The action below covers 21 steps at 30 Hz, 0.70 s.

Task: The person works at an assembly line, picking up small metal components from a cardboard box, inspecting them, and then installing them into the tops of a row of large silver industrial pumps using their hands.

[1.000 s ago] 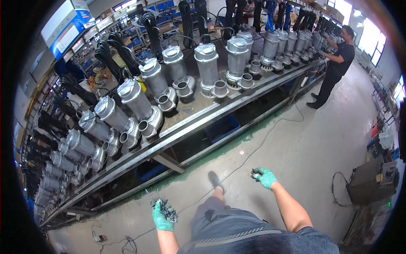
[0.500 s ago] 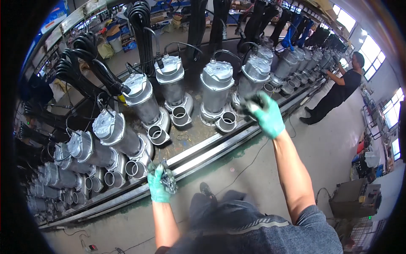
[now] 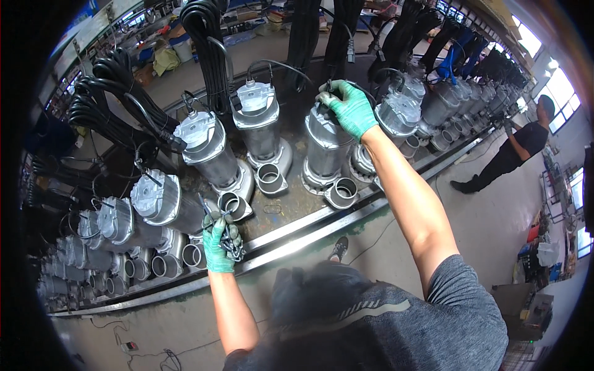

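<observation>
Head view: green-gloved right hand pinches, unclear what, atop silver metal cylinder; left hand clutches dark hardware, presumably against spilling.

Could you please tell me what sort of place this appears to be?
It looks like a factory workshop, perhaps for assembling pumps: grey metal pump-like units line a long workbench, and bundled black cables hang behind them.
</observation>
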Each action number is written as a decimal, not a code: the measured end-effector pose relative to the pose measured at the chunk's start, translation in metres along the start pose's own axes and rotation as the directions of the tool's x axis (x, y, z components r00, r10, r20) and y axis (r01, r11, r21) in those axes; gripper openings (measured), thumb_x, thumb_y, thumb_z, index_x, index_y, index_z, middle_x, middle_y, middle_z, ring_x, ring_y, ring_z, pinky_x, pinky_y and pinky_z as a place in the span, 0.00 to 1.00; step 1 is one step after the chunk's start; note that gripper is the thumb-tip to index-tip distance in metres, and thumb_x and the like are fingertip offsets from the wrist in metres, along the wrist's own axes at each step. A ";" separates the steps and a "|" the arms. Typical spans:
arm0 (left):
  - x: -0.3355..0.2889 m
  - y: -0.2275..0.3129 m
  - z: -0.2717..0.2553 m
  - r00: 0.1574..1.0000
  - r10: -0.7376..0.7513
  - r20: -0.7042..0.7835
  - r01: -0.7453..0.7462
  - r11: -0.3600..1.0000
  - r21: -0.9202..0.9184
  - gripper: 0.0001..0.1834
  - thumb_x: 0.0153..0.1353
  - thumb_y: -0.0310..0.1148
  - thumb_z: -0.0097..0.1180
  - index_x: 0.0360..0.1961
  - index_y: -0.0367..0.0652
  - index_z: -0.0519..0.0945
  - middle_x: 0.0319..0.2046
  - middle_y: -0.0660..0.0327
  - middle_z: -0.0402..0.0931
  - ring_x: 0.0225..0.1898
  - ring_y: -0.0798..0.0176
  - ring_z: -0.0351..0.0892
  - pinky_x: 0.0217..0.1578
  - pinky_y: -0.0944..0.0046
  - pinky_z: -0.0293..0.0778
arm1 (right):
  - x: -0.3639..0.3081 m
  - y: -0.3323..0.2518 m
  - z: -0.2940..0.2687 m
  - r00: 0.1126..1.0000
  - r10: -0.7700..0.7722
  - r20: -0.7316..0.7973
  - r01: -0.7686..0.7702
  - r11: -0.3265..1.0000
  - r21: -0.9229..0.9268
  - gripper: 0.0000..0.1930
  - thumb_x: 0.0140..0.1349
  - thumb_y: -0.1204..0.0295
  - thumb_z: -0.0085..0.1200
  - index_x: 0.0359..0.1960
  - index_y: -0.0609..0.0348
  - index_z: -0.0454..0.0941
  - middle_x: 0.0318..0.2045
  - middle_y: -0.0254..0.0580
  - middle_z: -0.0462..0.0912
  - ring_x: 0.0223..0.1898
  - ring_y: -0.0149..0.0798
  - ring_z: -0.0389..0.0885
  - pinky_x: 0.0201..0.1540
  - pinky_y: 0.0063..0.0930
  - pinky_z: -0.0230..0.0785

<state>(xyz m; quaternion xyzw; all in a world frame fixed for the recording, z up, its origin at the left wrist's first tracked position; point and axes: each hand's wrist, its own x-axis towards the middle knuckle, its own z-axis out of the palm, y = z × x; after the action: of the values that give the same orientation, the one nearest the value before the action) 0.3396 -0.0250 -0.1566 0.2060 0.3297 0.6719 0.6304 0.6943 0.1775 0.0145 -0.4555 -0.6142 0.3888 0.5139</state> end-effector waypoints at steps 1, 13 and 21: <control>-0.003 -0.003 -0.003 1.000 0.006 -0.007 -0.007 1.000 -0.019 0.11 0.68 0.28 0.60 0.50 0.53 0.77 0.38 0.61 0.82 0.25 0.68 0.78 0.16 0.70 0.74 | 0.001 0.001 0.001 1.000 0.009 0.020 -0.009 0.999 0.036 0.10 0.69 0.75 0.58 0.49 0.64 0.79 0.39 0.39 0.85 0.34 0.26 0.82 0.37 0.20 0.76; -0.044 -0.045 -0.005 0.988 -0.039 -0.149 0.034 0.999 -0.037 0.10 0.67 0.29 0.61 0.48 0.52 0.78 0.37 0.62 0.81 0.25 0.68 0.77 0.15 0.70 0.73 | 0.000 -0.004 -0.013 0.947 -0.152 0.283 0.213 0.957 -0.197 0.12 0.69 0.70 0.57 0.48 0.65 0.83 0.37 0.45 0.85 0.37 0.34 0.84 0.42 0.27 0.77; -0.061 -0.048 -0.021 0.989 -0.084 -0.118 0.072 0.993 -0.098 0.11 0.69 0.28 0.59 0.50 0.54 0.79 0.41 0.58 0.83 0.26 0.67 0.78 0.17 0.70 0.74 | 0.005 -0.004 -0.004 0.994 0.043 0.104 -0.005 0.939 -0.343 0.16 0.61 0.63 0.69 0.40 0.65 0.83 0.30 0.40 0.87 0.32 0.28 0.83 0.38 0.26 0.77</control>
<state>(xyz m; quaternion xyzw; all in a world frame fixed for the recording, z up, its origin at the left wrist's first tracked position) 0.3662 -0.0896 -0.1965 0.1218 0.3436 0.6728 0.6438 0.6969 0.1816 0.0206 -0.5231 -0.6941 0.3068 0.3879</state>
